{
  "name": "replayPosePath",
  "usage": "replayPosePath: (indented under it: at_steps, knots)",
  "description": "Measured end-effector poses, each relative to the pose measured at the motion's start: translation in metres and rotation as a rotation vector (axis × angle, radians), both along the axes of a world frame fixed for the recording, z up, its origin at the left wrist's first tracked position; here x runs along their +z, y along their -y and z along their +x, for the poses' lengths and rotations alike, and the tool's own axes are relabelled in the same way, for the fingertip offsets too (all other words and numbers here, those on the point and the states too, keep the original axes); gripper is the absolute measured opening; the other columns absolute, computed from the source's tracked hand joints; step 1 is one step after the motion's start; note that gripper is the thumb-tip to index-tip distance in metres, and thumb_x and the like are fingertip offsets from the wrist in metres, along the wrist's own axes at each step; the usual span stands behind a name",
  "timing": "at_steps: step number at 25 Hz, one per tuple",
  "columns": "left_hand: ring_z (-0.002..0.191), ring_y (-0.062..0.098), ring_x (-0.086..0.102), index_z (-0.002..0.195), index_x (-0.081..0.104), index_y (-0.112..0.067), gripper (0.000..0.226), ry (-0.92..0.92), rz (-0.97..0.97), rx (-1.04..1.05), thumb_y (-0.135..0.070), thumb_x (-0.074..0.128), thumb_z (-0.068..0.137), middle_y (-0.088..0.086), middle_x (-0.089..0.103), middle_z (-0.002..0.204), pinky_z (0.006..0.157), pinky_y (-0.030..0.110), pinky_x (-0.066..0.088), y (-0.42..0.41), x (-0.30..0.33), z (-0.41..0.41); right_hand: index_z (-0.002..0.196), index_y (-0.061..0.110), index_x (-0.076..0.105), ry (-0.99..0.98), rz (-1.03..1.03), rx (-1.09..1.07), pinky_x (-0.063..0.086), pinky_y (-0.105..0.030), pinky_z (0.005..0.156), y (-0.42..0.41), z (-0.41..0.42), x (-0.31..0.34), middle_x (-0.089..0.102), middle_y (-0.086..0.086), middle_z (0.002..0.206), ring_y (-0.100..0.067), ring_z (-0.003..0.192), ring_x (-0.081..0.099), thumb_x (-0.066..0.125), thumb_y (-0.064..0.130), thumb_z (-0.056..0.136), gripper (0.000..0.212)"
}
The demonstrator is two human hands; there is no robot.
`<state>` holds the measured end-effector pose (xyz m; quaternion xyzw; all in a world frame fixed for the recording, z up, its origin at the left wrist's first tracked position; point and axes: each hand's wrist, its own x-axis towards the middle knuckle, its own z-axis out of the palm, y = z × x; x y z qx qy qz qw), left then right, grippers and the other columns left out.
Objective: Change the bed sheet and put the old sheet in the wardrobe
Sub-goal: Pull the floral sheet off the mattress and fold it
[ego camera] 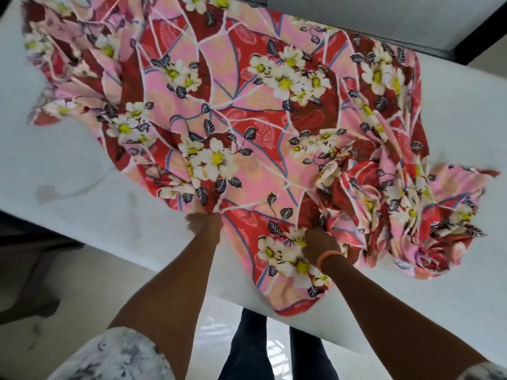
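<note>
A red and pink floral bed sheet (241, 111) lies spread and rumpled over a bare white mattress (82, 165). Its right part is bunched into folds, and a near corner hangs over the mattress's front edge. My left hand (204, 223) is closed on a pinch of the sheet near the front edge. A little to the right, my right hand (319, 242), with an orange band at the wrist, grips the sheet's cloth too. Both arms reach forward from the bottom of the view.
A dark bed frame rail (482, 34) runs along the far top right. Pale shiny floor (208, 333) shows below the mattress edge, with my dark-trousered legs (247, 349) standing on it. A dim brown piece of furniture (30, 259) sits at the left.
</note>
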<state>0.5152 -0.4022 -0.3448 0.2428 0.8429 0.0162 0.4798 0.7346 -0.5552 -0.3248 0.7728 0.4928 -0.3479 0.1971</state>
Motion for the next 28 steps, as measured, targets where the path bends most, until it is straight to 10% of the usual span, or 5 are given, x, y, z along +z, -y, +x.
replayPosePath:
  at_steps: [7, 11, 19, 23, 28]
  knots:
    - [0.037, 0.007, 0.036, 0.074, 0.055, -0.011, 0.018, 0.634, 0.104, 0.029, -0.001, 0.062, 0.087, -0.004, 0.043, 0.044, 0.037, 0.016, 0.026, 0.028, 0.151, 0.017, 0.145, 0.015, 0.039, -0.619, 0.383, -0.274, 0.04, -0.032, 0.104, -0.023, -0.06, 0.12, 0.049, -0.001, 0.14, -0.017, 0.125, 0.049, 0.084, 0.039, 0.068, 0.092]
    - [0.043, 0.009, 0.041, 0.079, 0.051, -0.015, 0.018, 0.816, 0.181, -0.111, 0.0, 0.057, 0.089, -0.002, 0.049, 0.055, 0.043, 0.018, 0.029, 0.037, 0.243, 0.022, 0.112, 0.004, 0.064, -0.521, 0.771, -0.382, 0.049, -0.035, 0.081, -0.046, -0.096, 0.202, 0.069, -0.012, 0.1, -0.026, 0.09, 0.062, 0.061, 0.007, 0.084, 0.028]
    - [0.106, 0.021, 0.059, 0.136, 0.043, -0.016, 0.075, 0.695, 0.459, -0.654, 0.004, 0.07, 0.07, 0.006, 0.055, 0.125, 0.07, 0.021, 0.05, 0.063, 0.303, 0.052, 0.069, 0.011, 0.051, -0.723, 0.727, -0.931, 0.04, -0.029, 0.06, -0.065, -0.021, 0.343, 0.047, -0.005, 0.068, -0.02, 0.062, 0.044, 0.048, 0.014, 0.084, 0.016]
    - [0.081, 0.01, 0.064, 0.094, 0.07, -0.017, 0.011, 0.401, 0.481, -0.929, -0.012, 0.07, 0.084, 0.0, 0.069, 0.089, 0.075, 0.022, 0.054, 0.06, 0.308, 0.065, 0.06, 0.015, 0.045, -0.508, 0.806, -0.538, 0.031, -0.029, 0.058, -0.062, 0.02, 0.385, 0.041, -0.005, 0.059, -0.016, 0.057, 0.036, 0.051, 0.009, 0.088, 0.029]
    - [0.066, 0.01, 0.052, 0.082, 0.056, -0.021, 0.014, 0.613, 0.307, -0.401, -0.013, 0.059, 0.093, 0.005, 0.055, 0.086, 0.053, 0.021, 0.04, 0.048, 0.309, 0.054, 0.057, 0.015, 0.048, -0.611, 0.781, -0.585, 0.036, -0.019, 0.042, -0.055, 0.052, 0.413, 0.042, -0.003, 0.057, -0.015, 0.049, 0.039, 0.052, 0.004, 0.091, 0.036]
